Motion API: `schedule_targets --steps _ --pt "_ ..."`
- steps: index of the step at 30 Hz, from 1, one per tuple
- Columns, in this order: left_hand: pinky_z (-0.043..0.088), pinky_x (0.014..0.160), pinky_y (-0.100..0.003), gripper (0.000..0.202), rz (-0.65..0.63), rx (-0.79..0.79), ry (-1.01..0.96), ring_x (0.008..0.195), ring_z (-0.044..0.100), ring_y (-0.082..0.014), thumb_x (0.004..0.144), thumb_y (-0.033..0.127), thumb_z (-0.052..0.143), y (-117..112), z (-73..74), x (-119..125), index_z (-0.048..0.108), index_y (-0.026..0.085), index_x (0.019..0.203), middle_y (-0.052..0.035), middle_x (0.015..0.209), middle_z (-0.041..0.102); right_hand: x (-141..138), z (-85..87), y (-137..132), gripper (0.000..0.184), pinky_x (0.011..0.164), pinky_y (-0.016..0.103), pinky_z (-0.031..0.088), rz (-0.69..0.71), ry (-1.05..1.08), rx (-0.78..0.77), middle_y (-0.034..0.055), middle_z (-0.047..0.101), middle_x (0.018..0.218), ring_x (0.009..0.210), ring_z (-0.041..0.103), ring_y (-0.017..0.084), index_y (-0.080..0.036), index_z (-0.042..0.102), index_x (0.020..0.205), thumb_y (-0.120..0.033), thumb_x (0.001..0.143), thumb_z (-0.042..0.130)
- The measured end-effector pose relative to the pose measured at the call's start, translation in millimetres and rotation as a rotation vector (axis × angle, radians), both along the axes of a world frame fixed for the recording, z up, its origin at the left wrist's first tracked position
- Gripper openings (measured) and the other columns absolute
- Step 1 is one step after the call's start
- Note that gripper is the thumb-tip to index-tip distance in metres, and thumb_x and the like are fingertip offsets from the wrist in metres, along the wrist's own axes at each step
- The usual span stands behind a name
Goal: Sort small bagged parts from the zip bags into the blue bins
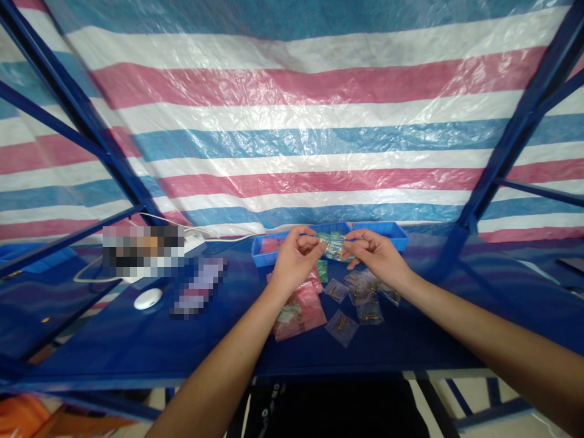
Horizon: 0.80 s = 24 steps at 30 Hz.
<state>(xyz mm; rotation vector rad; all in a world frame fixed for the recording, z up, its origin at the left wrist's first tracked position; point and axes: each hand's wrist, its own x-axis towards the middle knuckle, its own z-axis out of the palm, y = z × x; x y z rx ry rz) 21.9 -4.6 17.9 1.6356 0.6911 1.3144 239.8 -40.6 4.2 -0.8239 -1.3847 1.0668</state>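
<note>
My left hand (298, 252) and my right hand (371, 252) face each other over the blue table. A small clear plastic bag (334, 249) with something greenish showing at it is pinched between the fingertips of both; its contents are too small to make out. Pink plastic bags (303, 313), one with green showing through, lie below my left hand. Under and in front of my right hand are several small clear bags (362, 286) with brass-coloured pieces inside. One such clear bag (342, 327) lies apart, nearer the front edge.
Blue plastic bins (263, 258) stand behind my hands, another bin (387, 234) at their right. To the left lie a white round-ended object (148, 298), a blurred-out flat item (201, 286) and white cables (223, 231). Blue metal posts (506, 134) flank a striped plastic sheet (296, 140).
</note>
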Motion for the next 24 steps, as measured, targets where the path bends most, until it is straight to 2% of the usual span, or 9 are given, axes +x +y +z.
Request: schedule_targets --steps 2,5,8,11,14,16,20,24 --pt "0.047 0.069 -0.021 0.037 0.035 0.042 0.000 0.070 0.062 -0.0103 0.084 0.039 0.083 1.4 -0.5 -0.8 0.057 0.020 0.101 0.0038 0.078 0.067 -0.5 2.5 -2.3 0.037 0.063 0.033 0.064 -0.018 0.005 0.011 0.0037 0.080 0.088 0.080 0.077 0.022 -0.024 0.063 0.107 -0.054 0.089 0.078" --pt "0.048 0.070 -0.022 0.025 0.112 0.114 0.060 0.072 0.063 -0.0115 0.089 0.038 0.077 3.7 -1.1 -3.8 0.066 0.017 0.097 0.0004 0.081 0.069 -1.0 4.9 -4.7 0.035 0.064 0.032 0.064 -0.023 0.012 0.049 0.0053 0.080 0.101 0.089 0.077 0.023 -0.025 0.061 0.105 -0.054 0.092 0.075" --pt "0.054 0.076 -0.027 0.024 0.223 0.152 0.170 0.081 0.068 -0.0162 0.095 0.037 0.068 5.3 -1.2 -8.1 0.075 0.017 0.108 -0.0050 0.093 0.076 -1.4 3.7 -4.5 0.033 0.066 0.032 0.065 -0.006 -0.022 0.092 0.0061 0.078 0.108 0.096 0.076 0.023 -0.026 0.062 0.106 -0.053 0.093 0.074" --pt "0.058 0.094 -0.036 0.030 0.289 0.285 0.306 0.103 0.072 -0.0222 0.098 0.033 0.062 6.7 -1.9 -11.5 0.074 0.019 0.122 -0.0096 0.120 0.076 -2.0 -1.3 -2.2 0.036 0.067 0.034 0.065 0.012 -0.091 0.106 0.0072 0.077 0.110 0.096 0.075 0.024 -0.026 0.064 0.111 -0.054 0.092 0.074" --pt "0.048 0.117 -0.047 0.044 0.307 0.418 0.523 0.135 0.061 -0.0296 0.096 0.032 0.066 9.7 -5.3 -12.2 0.067 0.018 0.138 -0.0149 0.151 0.060 -2.5 -7.4 -0.1 0.038 0.066 0.033 0.064 0.024 -0.158 0.098 0.0075 0.076 0.110 0.096 0.076 0.024 -0.026 0.064 0.116 -0.053 0.092 0.074" --pt "0.040 0.125 -0.052 0.056 0.310 0.430 0.672 0.148 0.051 -0.0331 0.094 0.034 0.068 12.4 -9.2 -11.2 0.060 0.014 0.145 -0.0190 0.158 0.053 -2.4 -10.5 0.6 0.038 0.065 0.032 0.064 0.038 -0.188 0.093 0.0073 0.075 0.111 0.097 0.076 0.024 -0.026 0.064 0.119 -0.052 0.093 0.073" --pt "0.037 0.128 -0.050 0.059 0.230 0.459 0.852 0.154 0.043 -0.0329 0.095 0.033 0.064 16.3 -16.9 -8.5 0.057 0.009 0.148 -0.0225 0.163 0.045 -1.8 -13.0 0.7 0.036 0.068 0.034 0.064 0.064 -0.232 0.082 0.0063 0.074 0.107 0.098 0.076 0.025 -0.026 0.064 0.121 -0.051 0.096 0.071" --pt "0.039 0.127 -0.048 0.053 0.199 0.506 0.908 0.156 0.041 -0.0325 0.095 0.032 0.062 16.9 -19.2 -7.6 0.062 0.010 0.143 -0.0215 0.168 0.037 -1.3 -13.3 0.1 0.035 0.068 0.036 0.064 0.068 -0.265 0.076 0.0063 0.074 0.109 0.096 0.075 0.025 -0.027 0.065 0.121 -0.051 0.096 0.071"
